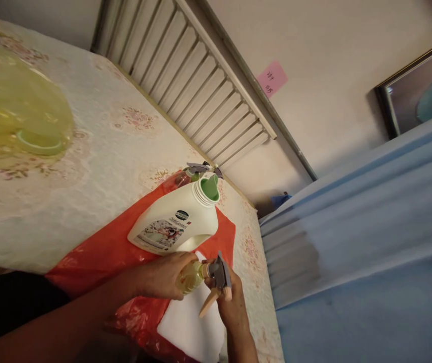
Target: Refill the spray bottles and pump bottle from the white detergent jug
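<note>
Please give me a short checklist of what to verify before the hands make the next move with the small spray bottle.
1. Left hand grips the small spray bottle: ok.
2. Right hand holds the grey trigger head: ok.
3. Trigger head fully tight: cannot tell.
4. White jug is capped: not ok, its green spout is open.
5. Orange plastic sheet lies under the jug: ok.
6. Liquid level in small bottle: cannot tell.

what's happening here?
A person works at a table with a floral cover. The left hand grips a small clear bottle of yellowish liquid; the right hand is on its grey spray head. Behind them a white jug, cap off, lies on a red bag, another spray bottle beyond it.
</note>
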A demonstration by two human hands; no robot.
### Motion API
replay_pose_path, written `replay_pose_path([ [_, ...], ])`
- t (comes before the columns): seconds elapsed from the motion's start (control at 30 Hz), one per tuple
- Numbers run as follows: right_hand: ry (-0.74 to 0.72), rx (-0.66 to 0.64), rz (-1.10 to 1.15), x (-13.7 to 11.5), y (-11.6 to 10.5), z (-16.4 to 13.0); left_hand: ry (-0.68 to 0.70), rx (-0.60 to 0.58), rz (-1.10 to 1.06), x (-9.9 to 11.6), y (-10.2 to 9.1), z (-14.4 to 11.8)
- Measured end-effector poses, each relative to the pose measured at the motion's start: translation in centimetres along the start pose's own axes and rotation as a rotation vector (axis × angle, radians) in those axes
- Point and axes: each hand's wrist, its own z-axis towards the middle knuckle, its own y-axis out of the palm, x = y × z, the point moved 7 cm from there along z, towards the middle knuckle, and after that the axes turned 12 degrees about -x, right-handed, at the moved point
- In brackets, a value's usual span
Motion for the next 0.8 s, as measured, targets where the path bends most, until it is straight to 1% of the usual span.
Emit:
replay_pose_path([
  [0.2,-0.052,-0.06,-0.07,-0.8,-0.1,0.3,-0.007,0.018,0.001,-0.8,0.3,0.1],
  [0.4,-0.065,-0.107,-0.069,-1.4,-0.4,0.7,-0.007,0.015,0.009,-0.9,0.5,0.2],
  [0.47,-0.059,-0.103,-0.076,-1.3,-0.4,0.8,-0.006,0.018,0.009,-0.9,0.5,0.2],
  [0.67,-0.009,-0.033,-0.131,-0.7,-0.5,0.6,-0.009,0.038,0.014,-1.1,0.5,0.2],
  [0.8,-0.008,-0.028,-0.119,-0.8,-0.4,0.5,0.002,0.039,0.015,-1.0,0.5,0.2],
])
